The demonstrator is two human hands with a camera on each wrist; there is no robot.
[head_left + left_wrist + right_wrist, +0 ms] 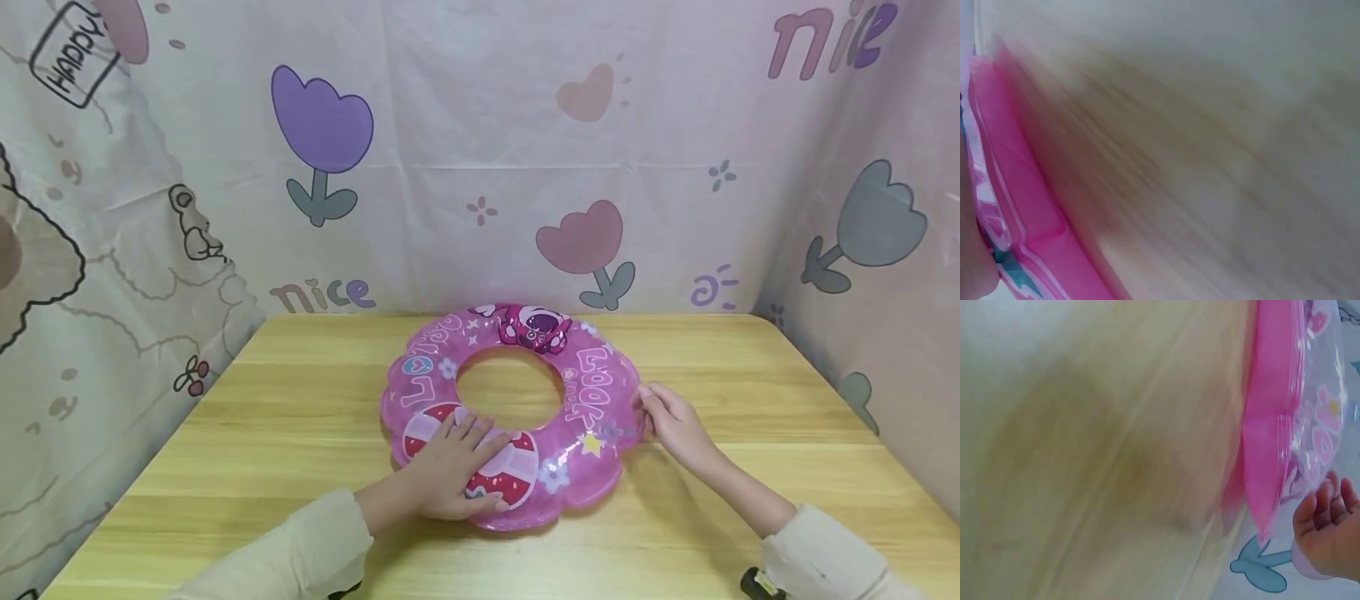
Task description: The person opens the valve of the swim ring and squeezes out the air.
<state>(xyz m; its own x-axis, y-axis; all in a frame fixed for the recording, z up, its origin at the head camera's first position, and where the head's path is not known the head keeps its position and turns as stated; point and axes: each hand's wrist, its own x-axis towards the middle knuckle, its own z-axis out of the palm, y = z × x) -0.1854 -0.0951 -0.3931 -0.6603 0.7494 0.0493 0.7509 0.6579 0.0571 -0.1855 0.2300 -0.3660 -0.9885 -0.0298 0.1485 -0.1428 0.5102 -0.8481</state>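
Note:
A pink, see-through inflatable swim ring [600,467] with a scalloped rim lies flat on the wooden table, printed with stars, flowers, lettering and a pink cartoon bear. My left hand [453,471] rests palm down on its near left side, fingers spread over a red and white print. In the left wrist view, part of that hand [975,269] shows beside the ring's pink side [1029,187]. At the ring's right edge, my right hand [675,421] touches it with loosely bent fingers. The right wrist view shows these fingers [1329,512] by the ring [1272,437], nothing visible between them and the thumb.
The light wood table [300,367] extends around the ring on all sides. A printed cloth [465,108] with tulips and lettering hangs behind and at both sides. Below the right sleeve [832,554], a small black object [757,583] shows at the near edge.

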